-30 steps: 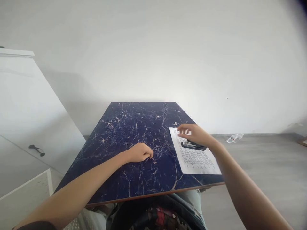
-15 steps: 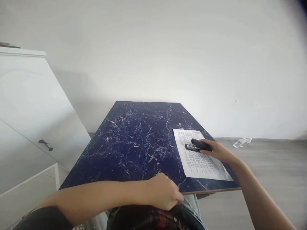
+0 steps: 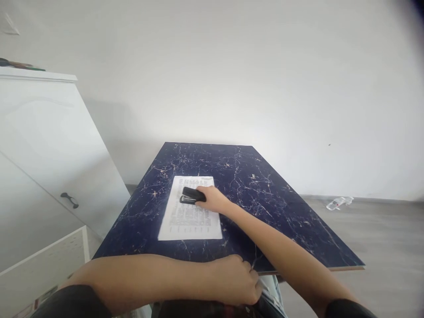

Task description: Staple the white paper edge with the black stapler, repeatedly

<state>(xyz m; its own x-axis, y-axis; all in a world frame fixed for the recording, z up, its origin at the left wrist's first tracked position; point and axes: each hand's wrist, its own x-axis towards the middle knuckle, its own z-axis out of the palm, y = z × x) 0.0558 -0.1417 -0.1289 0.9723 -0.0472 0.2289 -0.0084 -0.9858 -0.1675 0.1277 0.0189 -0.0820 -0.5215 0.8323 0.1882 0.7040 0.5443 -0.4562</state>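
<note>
Head view: right hand (image 3: 213, 199) is gripping stapler (image 3: 192, 194) over paper (image 3: 188, 221); left hand (image 3: 240, 280) is forming a fist near the edge of the table (image 3: 281, 198)

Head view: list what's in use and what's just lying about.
Seemingly in use:
- black stapler, in the right hand
- white printed paper, beneath it
- dark blue marble-patterned table

Lying about:
- crumpled clear plastic item, on the grey floor
- dark and green items, atop the white cabinet

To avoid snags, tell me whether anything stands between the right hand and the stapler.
Nothing visible does: the right hand holds the stapler, over the paper. The left hand is apart from it, at the near edge of the table.
</note>
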